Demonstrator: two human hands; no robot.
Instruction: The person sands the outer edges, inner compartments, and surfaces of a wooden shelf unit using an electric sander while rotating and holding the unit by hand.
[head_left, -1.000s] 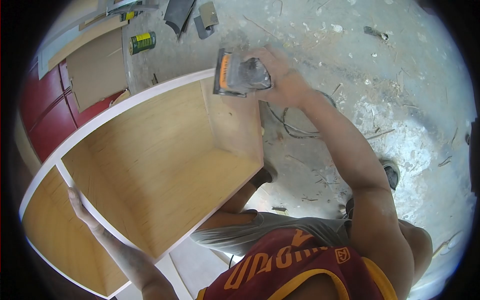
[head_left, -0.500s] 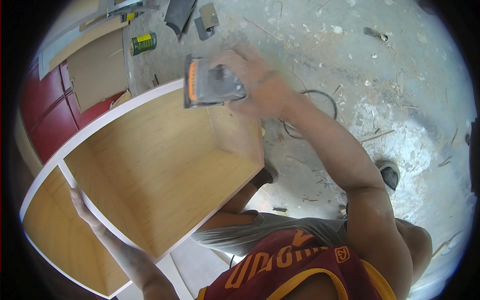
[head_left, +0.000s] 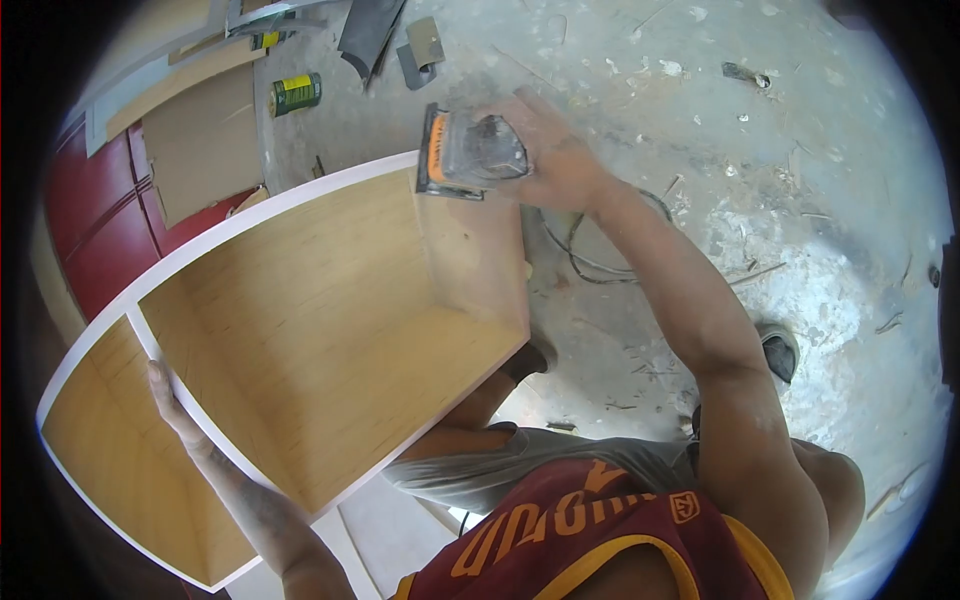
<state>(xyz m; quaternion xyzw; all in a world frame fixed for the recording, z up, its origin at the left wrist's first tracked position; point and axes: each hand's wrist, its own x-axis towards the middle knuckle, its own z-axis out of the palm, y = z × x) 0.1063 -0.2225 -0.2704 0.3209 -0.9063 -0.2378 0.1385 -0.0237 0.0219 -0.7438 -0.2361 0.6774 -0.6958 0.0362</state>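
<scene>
My right hand (head_left: 555, 150) is closed around a grey and orange electric sander (head_left: 475, 152). The sander is at the far right corner of a pale wooden cabinet (head_left: 300, 330), its flat pad against or just above the edge; I cannot tell which. This cabinet is an open-fronted box with a divider (head_left: 205, 413) between two compartments. My left hand (head_left: 178, 405) lies along the divider's left side, its visible fingers stretched out. Part of that hand is hidden from this angle.
A green and yellow can (head_left: 296, 93) lies on the concrete floor beyond the cabinet, near dark sandpaper sheets (head_left: 370, 35). Red panels (head_left: 95, 215) stand at the left. A black cable (head_left: 590, 268) loops on the floor under my right arm. Scraps and debris are scattered about.
My right hand has moved the sander to the right, away from the cabinet's far edge toward its right corner. The cabinet has shifted slightly in view. My left hand stays against the divider.
</scene>
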